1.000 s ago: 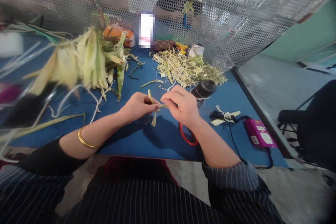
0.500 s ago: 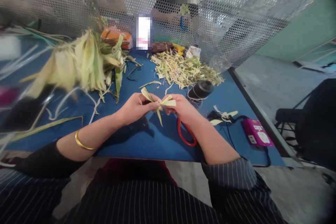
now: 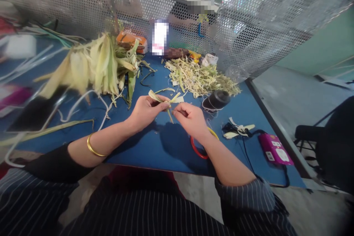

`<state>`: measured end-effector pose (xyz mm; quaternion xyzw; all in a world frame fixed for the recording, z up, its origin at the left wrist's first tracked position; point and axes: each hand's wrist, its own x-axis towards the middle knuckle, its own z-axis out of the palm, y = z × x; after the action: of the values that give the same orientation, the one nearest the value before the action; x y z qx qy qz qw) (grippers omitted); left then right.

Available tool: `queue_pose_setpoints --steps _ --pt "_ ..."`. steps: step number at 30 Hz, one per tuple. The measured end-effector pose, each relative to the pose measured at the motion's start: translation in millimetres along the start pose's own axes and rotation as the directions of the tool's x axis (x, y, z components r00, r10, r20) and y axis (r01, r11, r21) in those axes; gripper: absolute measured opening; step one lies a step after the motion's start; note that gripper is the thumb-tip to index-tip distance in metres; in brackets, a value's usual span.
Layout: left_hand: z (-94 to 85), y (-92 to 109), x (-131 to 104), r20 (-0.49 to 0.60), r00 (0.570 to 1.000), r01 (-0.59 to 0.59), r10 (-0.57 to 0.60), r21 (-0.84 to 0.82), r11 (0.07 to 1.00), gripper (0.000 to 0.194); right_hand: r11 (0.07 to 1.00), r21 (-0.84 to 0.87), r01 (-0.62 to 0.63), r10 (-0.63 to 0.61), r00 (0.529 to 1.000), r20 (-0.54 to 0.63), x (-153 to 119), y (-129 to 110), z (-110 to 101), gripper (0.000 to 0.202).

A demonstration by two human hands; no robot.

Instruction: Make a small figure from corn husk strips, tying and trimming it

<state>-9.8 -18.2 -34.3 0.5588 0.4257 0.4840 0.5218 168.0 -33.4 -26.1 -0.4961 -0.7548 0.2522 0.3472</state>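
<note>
My left hand (image 3: 148, 112) pinches a small piece of pale husk strips (image 3: 176, 98) whose ends stick out to several sides, one hanging down. Just right of it, my right hand (image 3: 190, 118) has thumb and forefinger pressed together; whatever is between them is too small to make out. A black spool of thread (image 3: 217, 99) lies beyond my right wrist, with loose thread beside it. Under my right forearm, partly hidden, is a red and yellow ring-shaped handle (image 3: 198, 150).
Long corn husks (image 3: 102, 66) lie at the back left, shredded husk scraps (image 3: 196, 75) at the back centre. A lit phone (image 3: 159, 37) leans against the perforated metal screen (image 3: 149, 5). A purple box (image 3: 276, 149) with a black cord sits at the right.
My right hand has moved off the husk piece, slightly right and down. My left hand still holds the piece. The whole view has shifted a little.
</note>
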Motion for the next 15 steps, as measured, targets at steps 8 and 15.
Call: queue_pose_setpoints --steps 8,15 --pt "-3.5 -7.1 1.0 0.0 0.992 -0.121 0.128 0.34 0.933 0.025 0.691 -0.538 0.483 -0.452 0.869 0.199 -11.6 -7.3 3.3 0.025" --pt "-3.9 -4.8 1.1 0.19 0.977 -0.165 0.096 0.39 0.906 0.019 0.886 -0.287 0.364 -0.368 0.929 0.043 -4.2 -5.4 -8.1 0.021"
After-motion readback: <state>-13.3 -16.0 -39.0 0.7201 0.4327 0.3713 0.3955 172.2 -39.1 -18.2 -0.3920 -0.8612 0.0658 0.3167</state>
